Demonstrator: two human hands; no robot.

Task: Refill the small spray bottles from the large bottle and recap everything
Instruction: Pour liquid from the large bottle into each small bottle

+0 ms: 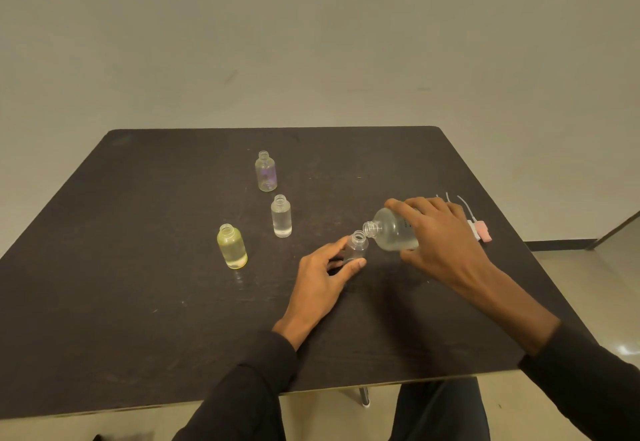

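Note:
My right hand (pixel 440 236) grips the large clear bottle (pixel 389 229), tipped on its side with its open neck pointing left over a small clear bottle (pixel 357 246). My left hand (pixel 325 278) holds that small bottle upright on the table between thumb and fingers. Three more small uncapped bottles stand to the left: a yellow-tinted one (pixel 232 246), a clear one (pixel 281 215) holding liquid, and a purple-tinted one (pixel 266 171) farthest back.
Spray caps with thin white tubes, one pink (pixel 483 231), lie behind my right hand near the table's right edge. The dark table (pixel 138 267) ends close to my body; a pale wall stands behind it.

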